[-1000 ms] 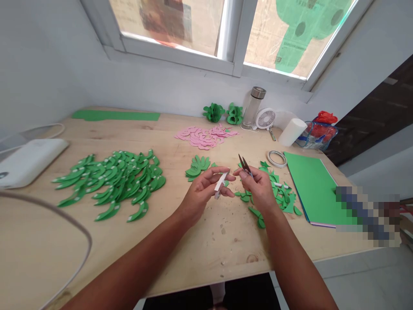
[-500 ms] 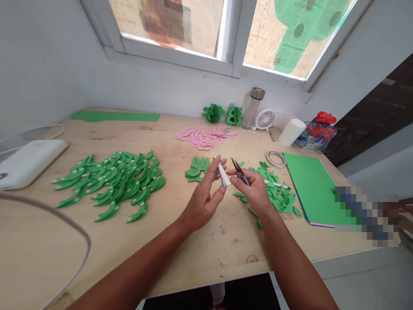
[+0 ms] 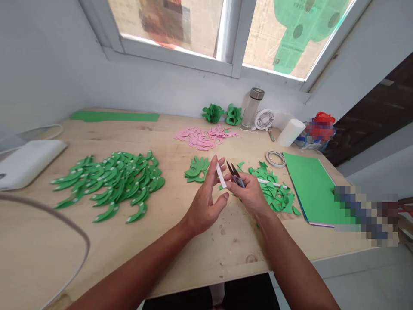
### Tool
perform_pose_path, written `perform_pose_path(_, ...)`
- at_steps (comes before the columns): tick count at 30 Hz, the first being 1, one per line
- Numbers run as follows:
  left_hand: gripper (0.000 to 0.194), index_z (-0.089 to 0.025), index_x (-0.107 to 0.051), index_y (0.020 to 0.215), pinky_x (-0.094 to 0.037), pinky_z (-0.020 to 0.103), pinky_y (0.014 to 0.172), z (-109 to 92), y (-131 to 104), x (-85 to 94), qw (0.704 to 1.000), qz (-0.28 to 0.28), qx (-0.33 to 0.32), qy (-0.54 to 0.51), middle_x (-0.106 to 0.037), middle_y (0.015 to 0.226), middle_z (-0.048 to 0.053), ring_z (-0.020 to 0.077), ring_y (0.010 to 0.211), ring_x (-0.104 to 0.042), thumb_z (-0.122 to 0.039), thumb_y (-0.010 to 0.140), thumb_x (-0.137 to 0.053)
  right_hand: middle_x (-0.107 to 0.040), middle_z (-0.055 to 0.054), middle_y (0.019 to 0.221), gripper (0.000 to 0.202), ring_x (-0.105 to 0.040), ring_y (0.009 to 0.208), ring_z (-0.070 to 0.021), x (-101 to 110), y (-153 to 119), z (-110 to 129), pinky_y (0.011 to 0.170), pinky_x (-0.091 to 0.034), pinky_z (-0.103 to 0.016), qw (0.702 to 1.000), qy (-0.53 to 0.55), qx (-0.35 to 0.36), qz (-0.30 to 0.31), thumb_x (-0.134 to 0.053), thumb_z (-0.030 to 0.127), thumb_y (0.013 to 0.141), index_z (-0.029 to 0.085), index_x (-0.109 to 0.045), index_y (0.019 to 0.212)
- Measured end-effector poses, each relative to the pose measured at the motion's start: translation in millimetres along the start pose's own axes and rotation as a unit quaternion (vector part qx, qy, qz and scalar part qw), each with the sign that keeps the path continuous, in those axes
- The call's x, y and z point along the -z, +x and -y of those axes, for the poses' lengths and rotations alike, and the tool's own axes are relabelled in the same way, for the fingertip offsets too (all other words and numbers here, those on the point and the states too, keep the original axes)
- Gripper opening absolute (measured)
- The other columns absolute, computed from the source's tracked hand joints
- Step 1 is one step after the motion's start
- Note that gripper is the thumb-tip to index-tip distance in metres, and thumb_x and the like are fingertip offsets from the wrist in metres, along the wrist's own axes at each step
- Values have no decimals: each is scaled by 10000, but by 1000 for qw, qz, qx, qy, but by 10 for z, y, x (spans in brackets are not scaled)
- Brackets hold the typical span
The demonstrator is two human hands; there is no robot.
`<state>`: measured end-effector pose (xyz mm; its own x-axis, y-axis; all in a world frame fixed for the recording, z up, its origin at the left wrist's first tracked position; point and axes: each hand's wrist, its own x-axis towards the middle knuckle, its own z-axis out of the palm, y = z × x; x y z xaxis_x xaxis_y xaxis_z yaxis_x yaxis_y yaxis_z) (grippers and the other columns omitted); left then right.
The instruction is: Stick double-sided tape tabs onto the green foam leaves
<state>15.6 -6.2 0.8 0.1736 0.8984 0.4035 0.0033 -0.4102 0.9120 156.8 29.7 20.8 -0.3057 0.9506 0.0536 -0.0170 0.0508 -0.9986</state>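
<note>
The left hand [image 3: 202, 206] is half spread, its fingers reaching up and its thumb standing well apart from them. A narrow white strip [image 3: 220, 174] lies slanted against those fingers, above the table [image 3: 183, 267]; its lower end meets the fingertips of the right hand [image 3: 250, 194], which seem to pinch it. That same hand is curled round a pair of scissors [image 3: 236, 174], dark blades pointing up and slightly parted.

Just beyond the left fingers I see a small pile of green lobed cutouts [image 3: 195, 168], and by the right wrist a scatter of green scraps [image 3: 277, 193]. A big heap of curved green pieces [image 3: 119, 183], many with pale patches, spreads to the left. Over to the right are a roll of tape [image 3: 275, 165] and green sheets [image 3: 314, 187]. Farther back lie pink cutouts [image 3: 206, 138], in front of two green paper figures [image 3: 213, 113] against the wall.
</note>
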Motion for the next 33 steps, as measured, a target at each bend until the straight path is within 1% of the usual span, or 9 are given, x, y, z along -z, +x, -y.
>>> perform_pose_path(4,856,-337,-49,1499,-249,398,1137,-5,15,3,1000,3,0,4,-206,1569,55,225,1414,-252,-77,816,-496,-497,36,609,219,-367,536,-82,13,-1,3,520,-293,-224,1000,1,-10,-7,-710,370,683,167,-645,738)
perform_pose_path(7,786,-302,-184,1488,-370,370,1051,-8,36,11,1000,-18,19,4,-355,1504,83,234,1350,-373,-95,804,-512,-412,61,544,210,-288,487,-71,54,6,-19,474,-238,-221,1000,10,-12,-17,-671,367,714,169,-602,702)
perform_pose_path(11,513,-208,-507,1315,-483,292,794,-60,59,66,992,-78,83,45,-685,961,47,177,862,-635,-154,805,-527,-392,58,544,233,-275,481,-70,112,12,-45,454,-229,-217,998,46,-28,15,-671,376,695,169,-570,663)
perform_pose_path(13,335,-192,-634,1122,-466,266,677,-109,77,123,982,-143,79,91,-622,727,-2,147,659,-573,-177,802,-536,-379,61,543,231,-262,477,-67,131,2,-44,448,-216,-217,997,52,-44,47,-680,368,684,169,-565,659)
perform_pose_path(17,190,-219,-675,936,-454,287,760,-214,147,265,964,-208,4,165,-603,823,20,175,780,-564,-184,797,-551,-357,69,538,230,-240,472,-61,147,-28,-18,449,-194,-218,991,46,-59,108,-685,346,687,172,-540,645)
perform_pose_path(20,121,-211,-679,831,-440,327,850,-254,193,340,979,-138,1,152,-637,879,46,215,897,-577,-246,809,-565,-364,67,536,253,-246,471,-60,151,-37,-2,449,-188,-220,989,43,-70,123,-686,366,681,173,-530,634)
perform_pose_path(25,197,-172,-687,819,-461,277,659,-235,191,342,994,38,105,13,-646,733,42,166,686,-568,-332,823,-571,-401,59,538,257,-253,467,-58,169,-24,-18,441,-190,-215,989,41,-70,121,-695,391,664,155,-596,681)
perform_pose_path(28,169,-164,-686,785,-428,243,571,-229,182,316,989,62,126,-36,-611,665,24,130,597,-520,-321,788,-624,-405,59,535,240,-258,465,-56,178,-18,-33,439,-195,-211,989,45,-73,119,-704,371,651,151,-614,691)
perform_pose_path(33,142,-165,-657,720,-387,223,521,-220,185,279,981,22,160,-112,-547,553,-19,93,501,-474,-301,761,-664,-373,70,513,224,-248,455,-56,160,-3,-27,431,-182,-213,993,55,-62,87,-697,361,681,157,-604,672)
